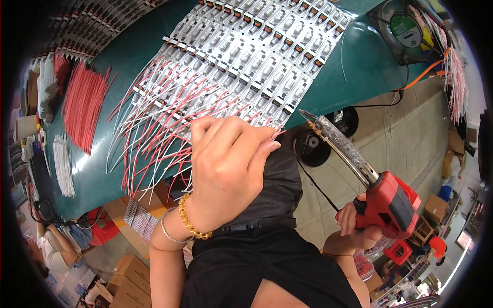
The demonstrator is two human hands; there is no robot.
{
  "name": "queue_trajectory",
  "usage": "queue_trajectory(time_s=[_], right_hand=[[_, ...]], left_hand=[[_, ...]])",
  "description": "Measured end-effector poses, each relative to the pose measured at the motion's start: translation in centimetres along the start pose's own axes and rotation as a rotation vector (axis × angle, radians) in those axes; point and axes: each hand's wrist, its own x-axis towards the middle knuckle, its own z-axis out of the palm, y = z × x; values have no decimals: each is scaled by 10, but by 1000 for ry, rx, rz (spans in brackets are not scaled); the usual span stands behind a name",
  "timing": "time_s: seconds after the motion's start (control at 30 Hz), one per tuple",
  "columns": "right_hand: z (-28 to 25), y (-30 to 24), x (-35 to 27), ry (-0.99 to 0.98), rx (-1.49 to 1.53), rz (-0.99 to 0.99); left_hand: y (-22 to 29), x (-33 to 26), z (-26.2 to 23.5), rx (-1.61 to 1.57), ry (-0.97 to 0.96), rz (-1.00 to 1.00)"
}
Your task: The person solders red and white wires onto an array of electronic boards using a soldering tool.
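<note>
My left hand (223, 161) is closed in a pinch at the near edge of a panel of small white circuit boards (241, 56). A short end of red wire (280, 134) shows at its thumb and fingertips. Many loose red and white wires (154, 138) fan out from the near rows of the panel and hang over the table's edge beside that hand. In my right hand (359, 223) is a red pistol-grip soldering gun (387, 205). Its dark tip (304, 113) points up and left, just right of the panel's near corner and apart from the boards.
A red wire bundle (84, 108) and a white wire bundle (62, 167) lie on the green table (120, 49). More panels (97, 25) are stacked far left. A black fan (405, 31) stands far right near an orange cable (423, 73). Cardboard boxes (132, 274) sit below left.
</note>
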Motion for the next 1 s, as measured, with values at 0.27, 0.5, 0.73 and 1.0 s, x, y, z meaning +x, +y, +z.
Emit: queue_trajectory(time_s=[0.27,0.5,0.73,1.0], right_hand=[[6,-2,11,20,-106,-42],[5,-3,30,43,-24,-134],[49,-10,88,88,-206,-217],[88,-28,161,-81,-395,-122]], left_hand=[[-13,8,-3,17,0,229],[-31,58,-58,230,84,177],[-111,100,-52,-121,80,-202],[-123,116,-34,-54,74,-151]])
